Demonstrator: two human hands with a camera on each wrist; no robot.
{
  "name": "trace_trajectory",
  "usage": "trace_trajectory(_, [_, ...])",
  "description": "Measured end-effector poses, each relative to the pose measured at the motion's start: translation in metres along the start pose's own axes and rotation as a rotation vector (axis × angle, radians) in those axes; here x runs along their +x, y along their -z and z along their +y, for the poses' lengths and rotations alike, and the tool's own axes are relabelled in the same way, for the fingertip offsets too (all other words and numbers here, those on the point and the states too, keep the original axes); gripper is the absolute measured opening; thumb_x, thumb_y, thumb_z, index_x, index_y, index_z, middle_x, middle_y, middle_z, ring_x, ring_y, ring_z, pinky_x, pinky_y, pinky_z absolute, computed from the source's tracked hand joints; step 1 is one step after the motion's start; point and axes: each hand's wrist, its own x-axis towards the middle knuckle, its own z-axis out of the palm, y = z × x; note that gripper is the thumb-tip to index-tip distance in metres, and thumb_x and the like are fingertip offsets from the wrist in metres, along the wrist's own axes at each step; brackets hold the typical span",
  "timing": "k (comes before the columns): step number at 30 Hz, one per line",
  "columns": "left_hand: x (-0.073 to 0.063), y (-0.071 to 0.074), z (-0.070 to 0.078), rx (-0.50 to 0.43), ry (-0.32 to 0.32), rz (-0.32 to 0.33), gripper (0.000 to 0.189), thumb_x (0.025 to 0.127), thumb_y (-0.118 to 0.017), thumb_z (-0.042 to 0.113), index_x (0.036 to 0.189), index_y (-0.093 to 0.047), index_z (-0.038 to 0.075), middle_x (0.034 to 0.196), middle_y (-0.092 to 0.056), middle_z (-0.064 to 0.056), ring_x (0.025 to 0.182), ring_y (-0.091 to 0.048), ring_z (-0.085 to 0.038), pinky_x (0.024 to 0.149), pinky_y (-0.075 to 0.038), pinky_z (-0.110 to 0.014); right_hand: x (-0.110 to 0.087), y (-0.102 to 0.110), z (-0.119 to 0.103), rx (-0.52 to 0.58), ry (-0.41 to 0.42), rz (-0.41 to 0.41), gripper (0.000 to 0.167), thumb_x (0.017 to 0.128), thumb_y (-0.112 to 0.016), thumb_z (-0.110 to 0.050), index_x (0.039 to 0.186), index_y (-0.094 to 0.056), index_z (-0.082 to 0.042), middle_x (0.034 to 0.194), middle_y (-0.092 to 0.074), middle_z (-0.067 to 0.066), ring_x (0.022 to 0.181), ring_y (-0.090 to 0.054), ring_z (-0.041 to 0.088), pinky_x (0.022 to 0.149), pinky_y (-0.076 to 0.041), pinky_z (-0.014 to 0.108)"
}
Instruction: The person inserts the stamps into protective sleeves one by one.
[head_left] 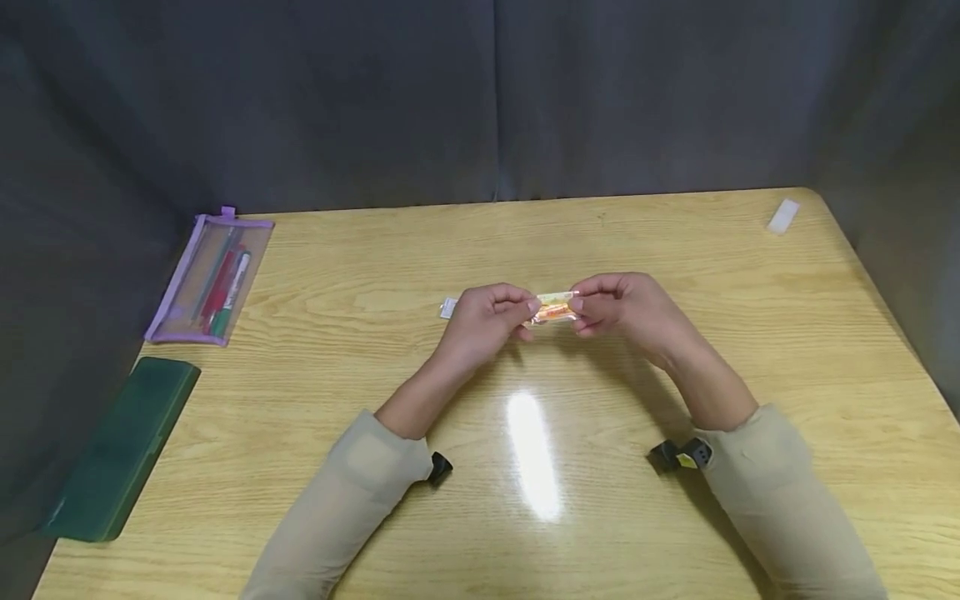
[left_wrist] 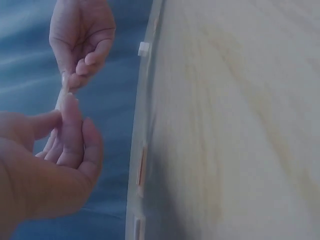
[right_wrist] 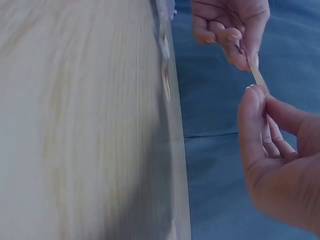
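Both hands hold a small, flat, shiny wrapped packet with orange and yellow print, raised over the middle of the table. My left hand pinches its left end between thumb and fingers. At the other end, my right hand pinches it the same way. Seen edge-on in the right wrist view, the packet is a thin pale strip between the two hands. What is inside the wrapper cannot be made out. A small whitish item lies on the table, partly hidden behind my left hand.
At the table's left lies a purple-edged mesh zip pouch with pens and markers inside. A dark green case is nearer, along the left edge. A small white block sits at the far right corner of the wooden table. Dark curtains surround it.
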Motion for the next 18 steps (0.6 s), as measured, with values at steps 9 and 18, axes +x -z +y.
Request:
trace_trajectory(9, [0.018,-0.011,0.008,-0.009,0.050,0.009,0.012,0.092,-0.075,0.015,0.103,-0.075,0.009,0.096,-0.078,-0.011,0.067,-0.071,-0.026,0.068,-0.058,-0.029,-0.001,0.017,0.003,0.024,-0.030,0.014,0.034,0.101,-0.060,-0.007,0.129,-0.057,0.012,0.093,-0.074,0.002,0.085,-0.074,0.011,0.083,-0.063,0.029])
trace_trajectory(18, [0.034,-0.021,0.008,-0.046,0.109,0.001,0.018,0.097,-0.071,0.020,0.110,-0.074,0.008,0.096,-0.079,-0.011,0.063,-0.073,-0.018,0.070,-0.064,-0.035,0.007,0.033,0.007,-0.045,-0.122,0.032,0.040,0.103,-0.061,-0.017,0.134,-0.056,0.008,0.095,-0.078,0.003,0.086,-0.076,0.014,0.082,-0.063,0.030])
